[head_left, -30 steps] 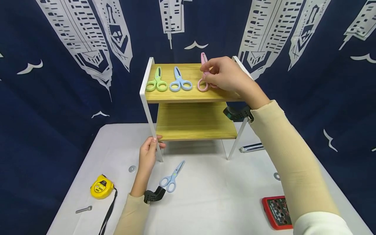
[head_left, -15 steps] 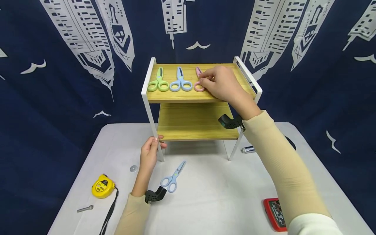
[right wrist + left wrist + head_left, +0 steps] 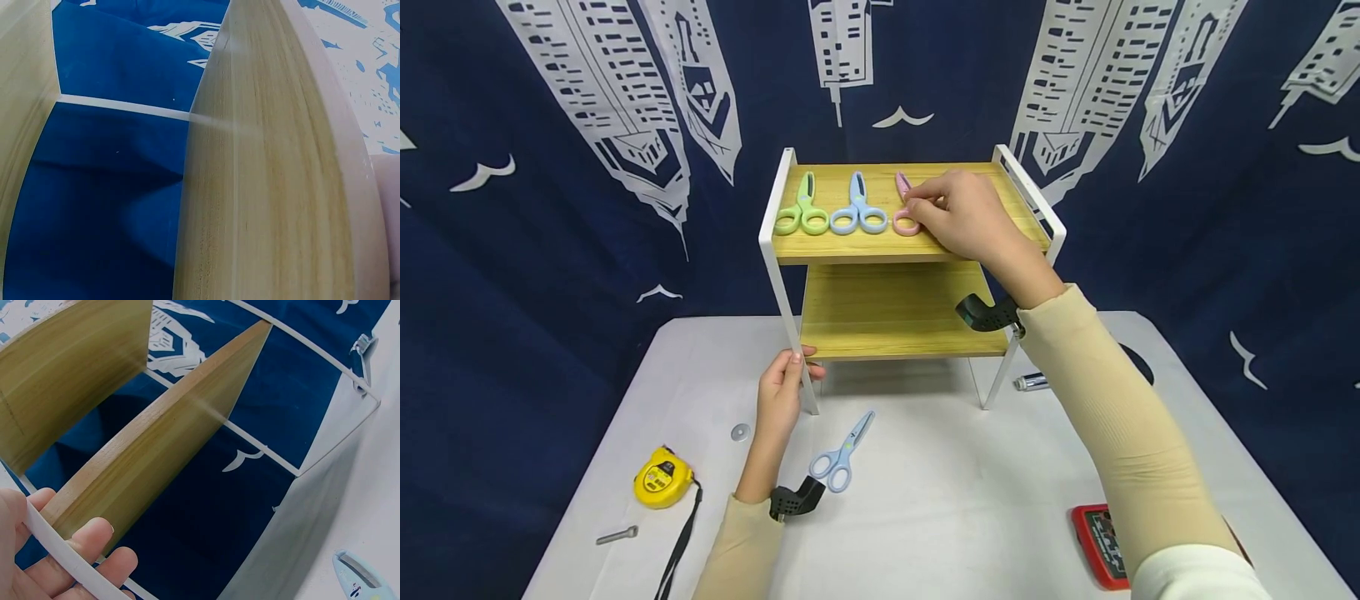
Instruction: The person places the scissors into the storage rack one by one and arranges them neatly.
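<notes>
Relative to the frame one second earlier, pink scissors (image 3: 903, 185) had moved down toward the upper shelf (image 3: 880, 246) and shifted toward 9 o'clock, carried by the right hand (image 3: 964, 215); the left hand (image 3: 779, 387) kept its position. Directions were read in the head view, with 12 o'clock toward the curtain (image 3: 550, 333).

Orientation: the pink scissors lay at the upper shelf with blade tips between 11 and 12 o'clock and handles toward the person. Their long axis leaned slightly off the shelf's front-to-back line. One finger ring was visible; the hand covered the other.

Hand state: the right thumb and fingers were clamped on the pink scissors. Left fingers were curled around the white frame (image 3: 766, 237) at lower shelf (image 3: 902, 312) level.

Adjacent items: blue scissors (image 3: 858, 202) lay just beside at 9 o'clock, followed by green scissors (image 3: 805, 200). Both pointed to 12 o'clock.

Surface: both shelves showed wood grain. On the white table (image 3: 962, 500), from the shelf unit, a tape measure (image 3: 658, 479) lay at 8 o'clock, and a red-cased meter (image 3: 1101, 546) between 4 and 5.

Room: the curtain was dark blue with white building prints.
</notes>
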Tool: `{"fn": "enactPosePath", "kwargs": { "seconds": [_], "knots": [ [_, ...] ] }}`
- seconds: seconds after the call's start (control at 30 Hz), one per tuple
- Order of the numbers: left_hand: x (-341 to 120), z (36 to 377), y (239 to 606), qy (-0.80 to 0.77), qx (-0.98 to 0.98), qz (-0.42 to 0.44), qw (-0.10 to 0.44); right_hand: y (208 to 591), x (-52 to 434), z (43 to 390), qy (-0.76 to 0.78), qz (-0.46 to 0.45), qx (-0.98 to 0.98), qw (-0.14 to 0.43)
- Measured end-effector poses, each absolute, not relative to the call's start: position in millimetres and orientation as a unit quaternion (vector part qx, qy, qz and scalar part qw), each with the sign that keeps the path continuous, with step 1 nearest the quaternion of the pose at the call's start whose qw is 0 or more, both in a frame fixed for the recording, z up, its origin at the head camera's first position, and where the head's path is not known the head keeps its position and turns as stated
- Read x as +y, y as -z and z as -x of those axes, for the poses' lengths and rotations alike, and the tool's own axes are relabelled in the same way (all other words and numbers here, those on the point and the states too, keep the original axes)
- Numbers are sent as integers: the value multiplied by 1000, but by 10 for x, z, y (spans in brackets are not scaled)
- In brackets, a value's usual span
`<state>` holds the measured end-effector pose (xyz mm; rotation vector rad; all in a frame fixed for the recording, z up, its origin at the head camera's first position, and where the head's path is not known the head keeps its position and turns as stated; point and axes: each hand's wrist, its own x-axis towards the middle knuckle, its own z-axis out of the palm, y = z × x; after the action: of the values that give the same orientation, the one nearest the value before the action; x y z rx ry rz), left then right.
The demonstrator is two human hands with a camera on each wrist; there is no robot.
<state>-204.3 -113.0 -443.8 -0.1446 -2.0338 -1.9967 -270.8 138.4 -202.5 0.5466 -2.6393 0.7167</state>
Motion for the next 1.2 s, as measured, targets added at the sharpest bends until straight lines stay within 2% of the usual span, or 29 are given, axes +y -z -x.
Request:
{"fn": "enactPosePath", "kwargs": {
  "seconds": [0.37, 0.57, 0.67, 0.87, 0.93, 1.0, 1.07, 1.2],
  "knots": [
    [-1145, 2048, 4428, 694, -704, 56, 143, 2022, 1382, 2705, -246, -212, -929, 177],
    [-1143, 2044, 4428, 690, -707, 54, 141, 2036, 1388, 2690, -259, -208, -923, 195],
    [-1143, 2043, 4438, 690, -708, 52, 141, 2081, 1382, 2641, -294, -206, -899, 250],
    [-1134, 2034, 4439, 689, -708, 50, 146, 2397, 1289, 2345, -376, -307, -748, 453],
    [-1131, 2028, 4438, 688, -710, 50, 143, 2571, 1228, 2181, -392, -340, -710, 476],
    [-1131, 2028, 4439, 687, -712, 49, 140, 2778, 1151, 2022, -407, -365, -693, 469],
    [-1131, 2030, 4437, 689, -710, 46, 139, 3026, 1068, 1889, -416, -378, -701, 438],
    [-1133, 2032, 4427, 689, -709, 49, 142, 3617, 889, 1739, -440, -364, -752, 330]
  ]
}}
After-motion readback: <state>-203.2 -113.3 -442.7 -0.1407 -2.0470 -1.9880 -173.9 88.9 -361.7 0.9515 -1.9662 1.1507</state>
